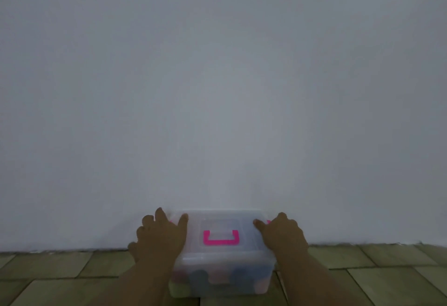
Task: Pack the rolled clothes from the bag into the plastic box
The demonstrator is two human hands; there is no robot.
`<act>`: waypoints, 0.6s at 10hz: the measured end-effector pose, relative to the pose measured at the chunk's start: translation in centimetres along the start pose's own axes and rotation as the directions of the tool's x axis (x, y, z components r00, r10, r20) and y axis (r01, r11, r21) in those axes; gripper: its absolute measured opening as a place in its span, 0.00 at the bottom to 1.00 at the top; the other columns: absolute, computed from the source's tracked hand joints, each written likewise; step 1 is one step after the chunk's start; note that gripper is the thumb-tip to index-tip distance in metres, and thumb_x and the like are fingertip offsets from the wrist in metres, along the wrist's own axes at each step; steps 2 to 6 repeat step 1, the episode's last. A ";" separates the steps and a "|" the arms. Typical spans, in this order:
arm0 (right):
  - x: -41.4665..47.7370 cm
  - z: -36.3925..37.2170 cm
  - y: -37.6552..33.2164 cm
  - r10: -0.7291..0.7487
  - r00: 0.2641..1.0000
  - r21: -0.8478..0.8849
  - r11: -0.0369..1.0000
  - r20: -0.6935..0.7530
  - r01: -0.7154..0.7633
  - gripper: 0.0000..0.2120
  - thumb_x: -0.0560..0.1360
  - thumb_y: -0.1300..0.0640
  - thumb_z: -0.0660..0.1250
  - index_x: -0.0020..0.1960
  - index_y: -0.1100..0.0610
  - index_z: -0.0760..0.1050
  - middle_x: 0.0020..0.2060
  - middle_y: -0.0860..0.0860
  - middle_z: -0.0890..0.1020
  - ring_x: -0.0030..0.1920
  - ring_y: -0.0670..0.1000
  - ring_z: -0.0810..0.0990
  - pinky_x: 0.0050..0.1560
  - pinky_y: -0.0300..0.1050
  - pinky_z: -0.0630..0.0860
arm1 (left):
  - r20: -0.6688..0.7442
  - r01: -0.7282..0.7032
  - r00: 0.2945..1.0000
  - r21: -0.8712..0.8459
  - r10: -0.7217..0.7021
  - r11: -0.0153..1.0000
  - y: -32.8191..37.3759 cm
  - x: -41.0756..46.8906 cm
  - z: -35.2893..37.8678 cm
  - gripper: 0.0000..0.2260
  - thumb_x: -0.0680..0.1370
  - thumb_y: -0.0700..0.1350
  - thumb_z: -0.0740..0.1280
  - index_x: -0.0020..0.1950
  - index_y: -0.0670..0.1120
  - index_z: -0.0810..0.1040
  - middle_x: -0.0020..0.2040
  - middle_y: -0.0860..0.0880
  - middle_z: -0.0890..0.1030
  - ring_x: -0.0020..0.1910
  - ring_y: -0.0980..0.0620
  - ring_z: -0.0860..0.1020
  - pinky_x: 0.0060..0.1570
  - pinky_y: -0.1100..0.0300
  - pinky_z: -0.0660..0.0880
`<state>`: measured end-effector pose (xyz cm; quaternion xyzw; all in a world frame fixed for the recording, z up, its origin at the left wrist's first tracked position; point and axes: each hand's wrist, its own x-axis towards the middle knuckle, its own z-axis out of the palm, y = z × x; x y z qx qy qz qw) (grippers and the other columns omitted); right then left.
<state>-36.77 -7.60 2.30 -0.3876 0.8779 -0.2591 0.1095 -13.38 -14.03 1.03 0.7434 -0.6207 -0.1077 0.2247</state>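
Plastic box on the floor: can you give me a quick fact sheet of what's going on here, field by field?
Box: translucent plastic box, lid on, pink handle lying flat on top
Contents: dark rolled clothes, dimly visible through the front wall
Left side: left hand grips the lid's end, thumb on top
Right side: right hand grips the lid's other end
Place: tiled floor, against a pale wall
Bag: not in view
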 end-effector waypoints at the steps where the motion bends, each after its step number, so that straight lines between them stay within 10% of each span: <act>1: -0.1 -5.3 -1.4 -0.102 0.994 0.088 0.991 -0.041 0.106 0.32 0.72 0.37 0.65 0.64 0.60 0.69 0.59 0.57 0.77 0.58 0.57 0.76 0.54 0.48 0.72 | 0.019 -0.099 0.994 -0.258 0.107 0.961 0.3 1.1 -5.1 0.34 0.74 0.66 0.58 0.72 0.45 0.65 0.71 0.42 0.68 0.66 0.42 0.69 0.64 0.48 0.67; 6: -0.1 -5.3 -1.4 -0.102 0.994 0.088 0.991 -0.041 0.106 0.32 0.72 0.37 0.65 0.64 0.60 0.69 0.59 0.57 0.77 0.58 0.57 0.76 0.54 0.48 0.72 | 0.019 -0.099 0.994 -0.258 0.107 0.961 0.3 1.1 -5.1 0.34 0.74 0.66 0.58 0.72 0.45 0.65 0.71 0.42 0.68 0.66 0.42 0.69 0.64 0.48 0.67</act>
